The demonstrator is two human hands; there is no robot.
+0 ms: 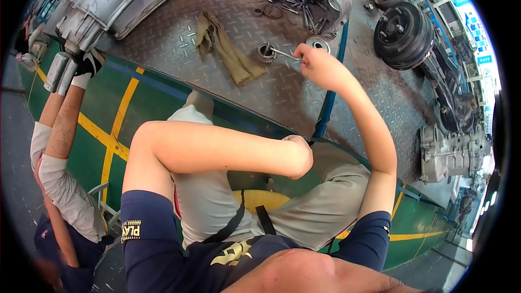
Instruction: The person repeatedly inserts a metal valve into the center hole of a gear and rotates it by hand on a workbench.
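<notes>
Navy shirt (209, 266) cloth lies nearest. Beyond it, the desk (163, 57) carries a housing (337, 1) holding loose bolts (308, 19), a cloth (234, 61) and a gear (264, 60) lying near the cloth. The right hand (320, 66) has a narrow grip on a rod (286, 54), its far end at the gear; the left hand (297, 156) is curled near the lap, contents unclear. Fingertips on one end give little control, so the rod could slip or drag the gear. A careless knuckle could nudge the second gear (319, 40) just beside it.
</notes>
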